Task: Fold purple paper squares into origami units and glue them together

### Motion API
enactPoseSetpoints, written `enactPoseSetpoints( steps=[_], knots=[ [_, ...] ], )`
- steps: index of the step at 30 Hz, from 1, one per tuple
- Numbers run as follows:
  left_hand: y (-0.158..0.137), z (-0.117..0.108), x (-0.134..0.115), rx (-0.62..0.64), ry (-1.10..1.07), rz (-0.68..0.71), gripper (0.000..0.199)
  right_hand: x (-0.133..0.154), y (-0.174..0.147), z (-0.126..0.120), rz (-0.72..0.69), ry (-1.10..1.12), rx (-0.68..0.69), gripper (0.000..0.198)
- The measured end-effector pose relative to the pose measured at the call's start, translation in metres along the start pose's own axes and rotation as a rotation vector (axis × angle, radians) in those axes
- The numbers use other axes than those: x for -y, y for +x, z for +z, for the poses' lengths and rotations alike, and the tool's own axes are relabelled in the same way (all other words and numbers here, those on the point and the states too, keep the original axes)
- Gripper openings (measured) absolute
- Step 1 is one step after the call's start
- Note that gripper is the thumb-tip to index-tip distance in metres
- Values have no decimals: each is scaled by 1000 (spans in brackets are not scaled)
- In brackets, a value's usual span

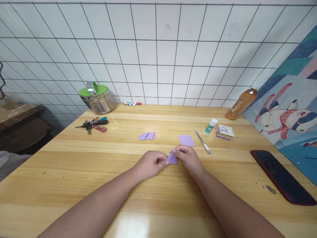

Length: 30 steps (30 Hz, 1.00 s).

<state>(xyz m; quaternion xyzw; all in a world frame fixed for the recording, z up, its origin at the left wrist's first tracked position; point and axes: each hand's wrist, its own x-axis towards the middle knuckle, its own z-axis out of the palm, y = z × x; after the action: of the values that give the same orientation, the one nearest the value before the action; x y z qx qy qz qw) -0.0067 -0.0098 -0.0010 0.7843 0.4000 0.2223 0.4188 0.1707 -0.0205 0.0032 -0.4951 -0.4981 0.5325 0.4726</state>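
A small purple folded paper point(172, 159), roughly triangular with creases on its face, is pinched between my two hands just above the wooden table. My left hand point(151, 164) grips its left corner between thumb and forefinger. At the upper right edge, the fingertips of my right hand point(188, 159) close on the same piece. Beyond my right hand lies a flat purple paper square point(186, 140). Farther left, folded purple paper pieces point(147, 136) rest on the table.
Right of the square lie a utility knife point(202, 142), a glue stick point(211, 126) and a paper stack point(225, 132). A bottle point(242, 102) leans by the wall; a dark phone-like slab point(282, 177) is at right. Keys point(92, 124), a green-lidded pot point(97, 99) and markers point(132, 103) stand leftward.
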Motion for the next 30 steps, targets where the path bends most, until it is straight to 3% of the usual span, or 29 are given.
enactPoseSetpoints(
  steps=[5,11,30],
  knots=[
    [0,0,1,14,-3,-16,28,2,-1,-2,53,42,41,26],
    [4,0,3,-187,63,-17,29,0,0,-1,205,-5,121,42],
    [4,1,3,-252,41,-21,19,-1,-1,-3,201,-3,191,33]
  ],
)
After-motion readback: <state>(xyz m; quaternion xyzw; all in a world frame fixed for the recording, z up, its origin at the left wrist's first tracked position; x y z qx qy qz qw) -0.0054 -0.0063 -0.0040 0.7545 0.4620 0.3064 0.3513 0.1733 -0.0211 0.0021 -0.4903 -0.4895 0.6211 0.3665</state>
